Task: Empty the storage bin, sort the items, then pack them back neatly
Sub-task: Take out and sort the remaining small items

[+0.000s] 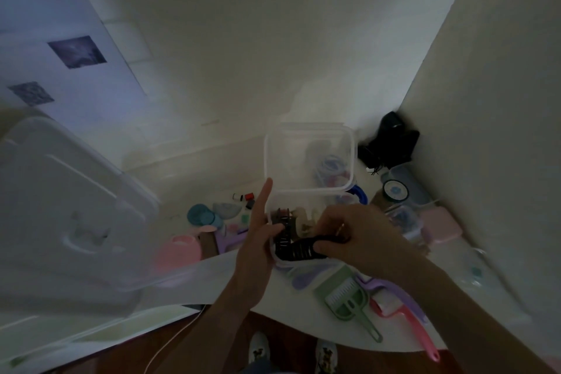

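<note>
Feet: two patterned shoes [293, 351] at bottom centre, on dark wood floor.
Right hand [358, 237]: mid-frame, fingers pinched shut on a black comb [300, 249], poking it into the clear storage bin.
Storage bin [309, 158]: centre frame on the white table [303, 313], hinged lid standing open behind it, black clips inside.
Left hand [258, 240]: steadies the bin's left wall, index finger straight up, the rest curled on the rim.
Lower right: green dustpan set [346, 297], pink brush [416, 328].
Left: teal lid [200, 215], big clear lid [69, 200], pretty blurry.
</note>
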Tool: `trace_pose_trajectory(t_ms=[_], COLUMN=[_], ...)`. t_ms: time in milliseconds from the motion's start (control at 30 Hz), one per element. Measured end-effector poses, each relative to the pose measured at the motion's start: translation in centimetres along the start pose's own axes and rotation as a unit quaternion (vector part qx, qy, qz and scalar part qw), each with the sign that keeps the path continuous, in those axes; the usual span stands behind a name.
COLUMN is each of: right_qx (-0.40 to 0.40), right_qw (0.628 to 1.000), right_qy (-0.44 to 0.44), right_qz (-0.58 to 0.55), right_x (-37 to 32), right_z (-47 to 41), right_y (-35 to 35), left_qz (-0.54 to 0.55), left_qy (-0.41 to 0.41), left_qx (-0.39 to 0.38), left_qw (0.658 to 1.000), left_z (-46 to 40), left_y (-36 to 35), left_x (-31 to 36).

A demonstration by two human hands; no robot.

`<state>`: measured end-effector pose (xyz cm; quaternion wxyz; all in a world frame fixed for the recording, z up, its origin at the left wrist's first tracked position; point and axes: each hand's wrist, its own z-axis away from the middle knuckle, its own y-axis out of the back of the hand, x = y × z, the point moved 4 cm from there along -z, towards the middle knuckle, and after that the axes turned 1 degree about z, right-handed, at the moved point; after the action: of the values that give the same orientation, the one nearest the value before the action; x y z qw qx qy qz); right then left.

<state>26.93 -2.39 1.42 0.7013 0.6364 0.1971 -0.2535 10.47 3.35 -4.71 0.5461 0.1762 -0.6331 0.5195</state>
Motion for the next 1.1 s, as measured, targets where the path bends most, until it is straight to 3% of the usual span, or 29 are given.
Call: trace_pose_trajectory(t_ms=[133,367,500,633,767,900,1100], right_qx=[-0.037,-0.057,-0.072,-0.083,-0.048,-0.016,0.046], right_qw=[0.992,0.93,0.907,0.933,0.918,0.989,0.996], right_qy=[-0.017,-0.12,-0.158,-0.121,-0.148,-0.081,-0.032], right_qz=[-0.119,-0.344,-0.383,-0.327,-0.365,-0.124,0.076], right_x=[0.5,1.7,1.4,1.5,2.0,2.0,0.1], right_z=[0.0,0.1,0.3,0.5,0.4,0.2,0.5], right_y=[-0.4,0.5,0.9,1.4,1.4,1.1,1.7], left_qz=[0.003,-0.014,-0.025,-0.013,-0.001,0.015,0.022], left_qy=[-0.011,-0.004,-0.007,-0.004,-0.006,0.002,0.002], left_qx=[0.008,0.018,0.014,0.019,0.01,0.002,0.018], left_qw=[1.0,1.0,1.0,1.0,1.0,1.0,1.0], left_z=[0.3,0.4,0.4,0.2,0.4,0.2,-0.4], left_y=[0.0,-0.1,-0.7,-0.4,-0.6,-1.0,-0.9], left_x=[0.1,-0.3,-0.1,0.0,0.3,0.6,0.5])
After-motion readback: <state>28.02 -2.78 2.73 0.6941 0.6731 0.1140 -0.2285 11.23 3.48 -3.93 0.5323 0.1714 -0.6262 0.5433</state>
